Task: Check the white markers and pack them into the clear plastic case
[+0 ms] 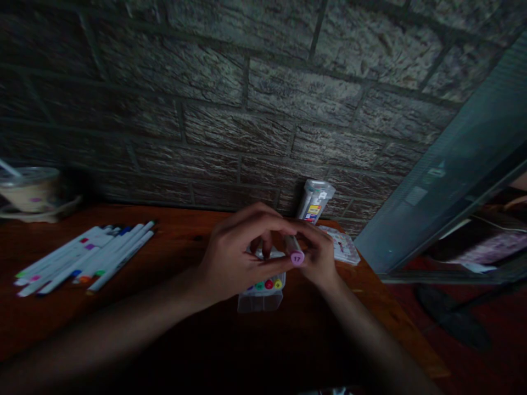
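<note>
Two bare hands meet at the centre of a dark wooden table (185, 247) in front of a grey brick wall (255, 99). Together they pinch one pink-capped marker (296, 255), its round end cap facing the viewer and printed with the number 17. The left hand (233, 258) curls its fingers over the barrel from above, and the right hand (319, 258) grips the same marker from the other side.

Directly under the hands, at 6 o'clock, sits one clear marker case (261, 299). Four coloured caps show in it: blue, green, red and yellow (the rest is hidden by the hands).

At 9 o'clock lies one fanned pile of loose markers (86, 258) with white barrels, roughly nine, too overlapped for an exact count. At 10 o'clock stands one lidded drink cup (29, 189) with a straw. At 1 o'clock one clear plastic box (316, 201) stands upright against the wall. At 3 o'clock, just beside the right hand, lies one printed card (345, 245).
</note>
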Available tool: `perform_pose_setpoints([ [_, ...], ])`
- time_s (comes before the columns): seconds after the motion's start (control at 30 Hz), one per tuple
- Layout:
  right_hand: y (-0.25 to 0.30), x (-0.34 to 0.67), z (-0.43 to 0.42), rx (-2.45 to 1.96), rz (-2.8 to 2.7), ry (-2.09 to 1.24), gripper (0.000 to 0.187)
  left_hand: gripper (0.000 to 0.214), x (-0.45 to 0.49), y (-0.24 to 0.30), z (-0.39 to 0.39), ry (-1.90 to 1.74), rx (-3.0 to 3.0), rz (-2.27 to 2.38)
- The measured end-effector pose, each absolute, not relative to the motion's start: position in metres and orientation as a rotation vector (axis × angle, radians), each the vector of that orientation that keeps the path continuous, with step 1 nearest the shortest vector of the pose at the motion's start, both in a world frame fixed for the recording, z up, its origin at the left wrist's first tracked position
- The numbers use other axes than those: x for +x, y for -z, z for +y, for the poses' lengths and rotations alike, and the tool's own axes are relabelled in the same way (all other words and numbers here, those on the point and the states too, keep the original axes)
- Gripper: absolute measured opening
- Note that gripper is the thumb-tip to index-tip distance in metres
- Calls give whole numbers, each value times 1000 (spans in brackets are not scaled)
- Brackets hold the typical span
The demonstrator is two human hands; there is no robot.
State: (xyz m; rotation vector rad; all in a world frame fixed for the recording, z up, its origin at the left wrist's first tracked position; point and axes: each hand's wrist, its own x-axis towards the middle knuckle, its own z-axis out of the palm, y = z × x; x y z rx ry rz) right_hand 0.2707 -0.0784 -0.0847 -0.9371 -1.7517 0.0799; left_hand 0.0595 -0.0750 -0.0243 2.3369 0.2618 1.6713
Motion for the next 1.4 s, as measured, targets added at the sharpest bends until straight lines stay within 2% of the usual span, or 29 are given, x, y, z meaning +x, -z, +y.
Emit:
perform_pose_setpoints([
  [0.27,82,272,-79,-909,-1768,-54,24,27,58,23,-75,-1676,2346,240],
  [0.57,78,277,-76,-981,-1785,29,22,13,50,11,-71,-1530,2452,233],
  [0.77,66,286,-81,-999,-1792,214,14,9,30,-6,-52,-1455,2550,468],
  [0.9,47,289,-92,-958,-1840,316,15,10,14,-7,-21,-1425,2723,503],
  [1.1,-3,272,-108,-903,-1980,234,19,12,4,-2,5,-1387,3071,492],
  [1.23,-37,243,-103,-820,-2028,228,15,13,6,-1,6,-1391,3075,526],
  [1.4,-57,209,-96,-590,-2088,214,14,17,7,0,8,-1574,2967,450],
])
